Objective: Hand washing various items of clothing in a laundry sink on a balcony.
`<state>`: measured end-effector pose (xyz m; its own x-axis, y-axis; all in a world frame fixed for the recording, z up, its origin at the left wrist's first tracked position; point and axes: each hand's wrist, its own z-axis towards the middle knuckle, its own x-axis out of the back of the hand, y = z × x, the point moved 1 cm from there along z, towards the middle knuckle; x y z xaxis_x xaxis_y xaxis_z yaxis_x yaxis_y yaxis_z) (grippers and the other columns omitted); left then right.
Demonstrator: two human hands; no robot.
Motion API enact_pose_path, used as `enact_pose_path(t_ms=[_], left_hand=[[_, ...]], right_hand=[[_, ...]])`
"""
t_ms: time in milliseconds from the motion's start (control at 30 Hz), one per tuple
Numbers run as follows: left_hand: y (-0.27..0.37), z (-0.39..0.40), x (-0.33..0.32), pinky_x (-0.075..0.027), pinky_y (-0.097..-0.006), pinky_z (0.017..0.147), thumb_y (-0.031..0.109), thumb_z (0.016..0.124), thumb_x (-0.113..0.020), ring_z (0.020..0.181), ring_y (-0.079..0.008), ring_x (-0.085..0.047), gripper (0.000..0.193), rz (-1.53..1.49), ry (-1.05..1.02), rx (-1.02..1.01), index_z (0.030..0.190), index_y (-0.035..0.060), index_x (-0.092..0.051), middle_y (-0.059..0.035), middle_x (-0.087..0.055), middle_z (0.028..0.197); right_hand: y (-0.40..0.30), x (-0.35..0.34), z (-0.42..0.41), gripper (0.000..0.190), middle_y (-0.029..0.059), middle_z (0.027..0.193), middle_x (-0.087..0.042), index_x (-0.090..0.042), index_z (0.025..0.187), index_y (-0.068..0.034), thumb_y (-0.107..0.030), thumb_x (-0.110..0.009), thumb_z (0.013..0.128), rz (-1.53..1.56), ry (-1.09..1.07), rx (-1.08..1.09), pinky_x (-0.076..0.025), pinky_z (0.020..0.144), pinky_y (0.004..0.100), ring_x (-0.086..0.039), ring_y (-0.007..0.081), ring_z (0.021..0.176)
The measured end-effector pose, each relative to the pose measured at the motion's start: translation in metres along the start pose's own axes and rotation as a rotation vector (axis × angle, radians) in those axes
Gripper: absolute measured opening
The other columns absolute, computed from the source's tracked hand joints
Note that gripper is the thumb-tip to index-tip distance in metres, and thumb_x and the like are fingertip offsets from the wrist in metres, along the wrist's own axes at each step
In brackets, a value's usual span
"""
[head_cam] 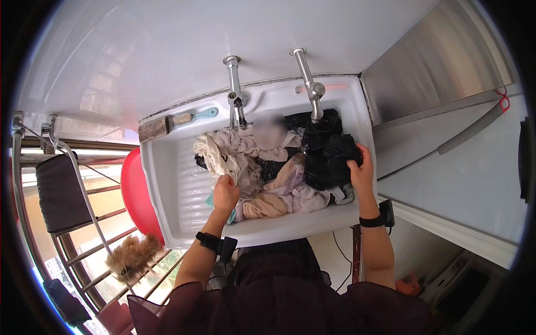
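A white laundry sink (167,184) with a ribbed washboard slope on its left holds a heap of wet clothes. My left hand (226,193) grips the lower end of a cream cloth (210,154) that lies over the heap's left side. On the right, my right hand (362,169) has its thumb and fingers closed on the edge of a bunched black garment (331,161). Between the hands lie a beige cloth (264,206) and pale pinkish cloths (310,197). Part of the heap near the back is blurred.
Two metal taps, a left one (236,100) and a right one (314,90), reach over the sink. A blue-handled brush (201,114) and a brown block (153,129) rest on the back left ledge. A red basin (136,197) stands at the left, a metal panel (435,63) at the right.
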<state>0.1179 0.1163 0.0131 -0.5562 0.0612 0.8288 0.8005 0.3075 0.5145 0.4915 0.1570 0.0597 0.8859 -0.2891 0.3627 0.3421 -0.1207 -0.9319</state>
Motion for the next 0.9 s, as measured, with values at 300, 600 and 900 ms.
enact_pose_path(t_ms=[300,600,900], left_hand=[[0.038,0.020,-0.067,-0.021,-0.0663,0.087,0.056,0.060,-0.063,0.125,-0.0483,-0.001,0.091,0.537,-0.310,0.033,0.134,0.0206,-0.024,-0.0178,0.005,0.141],[0.032,0.071,-0.091,-0.026,-0.0547,0.094,0.062,0.061,-0.059,0.127,-0.0441,-0.008,0.099,0.676,-0.498,0.121,0.136,0.0125,-0.017,-0.0187,0.015,0.139],[0.038,0.130,-0.048,-0.037,-0.0422,0.089,0.052,0.062,-0.064,0.111,-0.0401,-0.040,0.080,0.261,-0.453,0.083,0.126,0.0145,-0.035,-0.0212,-0.045,0.119]], right_hand=[[0.057,-0.081,-0.014,0.080,0.0220,0.137,-0.009,-0.019,0.135,-0.024,-0.034,-0.065,0.070,-1.010,-0.621,-0.035,-0.030,0.086,0.0647,-0.015,0.0477,0.122],[0.123,-0.106,0.030,0.087,0.0185,0.134,-0.021,-0.018,0.134,-0.011,-0.031,-0.067,0.065,-1.189,-0.648,-0.065,-0.030,0.093,0.0516,-0.026,0.0374,0.121],[0.081,-0.096,0.050,0.059,0.0145,0.106,-0.045,-0.045,0.113,-0.005,-0.019,-0.068,0.060,-0.964,-0.540,0.140,-0.040,0.083,0.0412,-0.045,0.0310,0.100]])
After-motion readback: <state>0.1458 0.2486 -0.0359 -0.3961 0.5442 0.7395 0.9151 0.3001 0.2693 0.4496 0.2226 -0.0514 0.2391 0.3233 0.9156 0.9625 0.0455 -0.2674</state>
